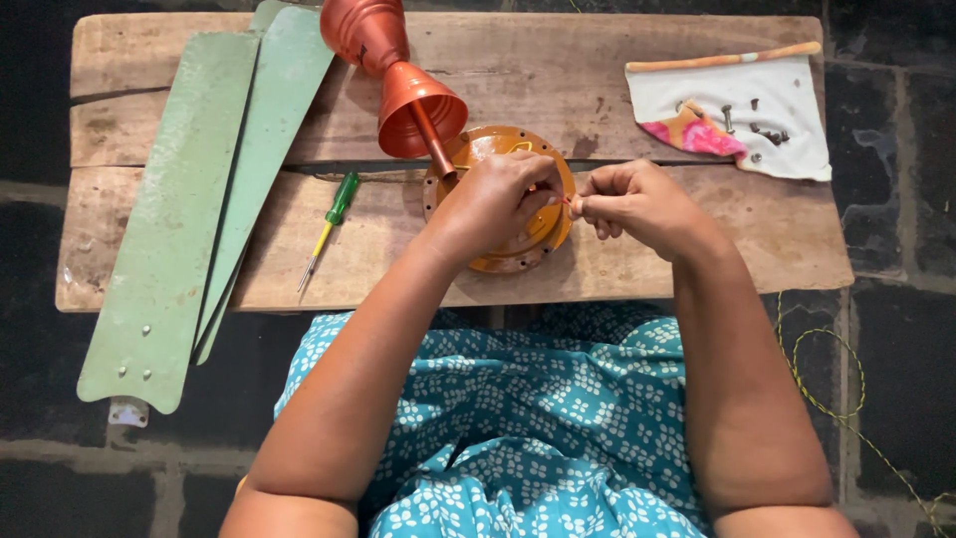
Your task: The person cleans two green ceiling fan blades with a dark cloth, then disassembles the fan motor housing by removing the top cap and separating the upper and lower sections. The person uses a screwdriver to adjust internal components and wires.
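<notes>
Two bare hands are meeting over the centre of a worn wooden bench (637, 269), seen from above. The left hand (495, 202) is curling over an orange round fan motor housing (543, 231), which is lying flat near the bench's front edge; its fingertips are pinching the end of a thin reddish wire (565, 199). The right hand (637, 204) is closing narrowly just beside it, thumb and forefinger gripping the same wire where the two hands are nearly touching. How the wire is joining the housing is hidden under the fingers.

An orange down-rod with two cone-shaped covers (403, 75) is rising from the housing's far-left rim and leaning toward the back of the bench. To the left, two pale green fan blades (189, 199) are lying side by side, partly overlapping, their wide ends overhanging the front edge. A small screwdriver with a green and yellow handle (329, 224) is resting between the blades and the housing. At the far right corner, a white cloth with a pink and orange patch (737, 115) is holding several dark screws (762, 130). The person's teal patterned garment (518, 418) is filling the lower centre, and a yellow-green cord (827, 399) is trailing across the dark stone floor on the right.
</notes>
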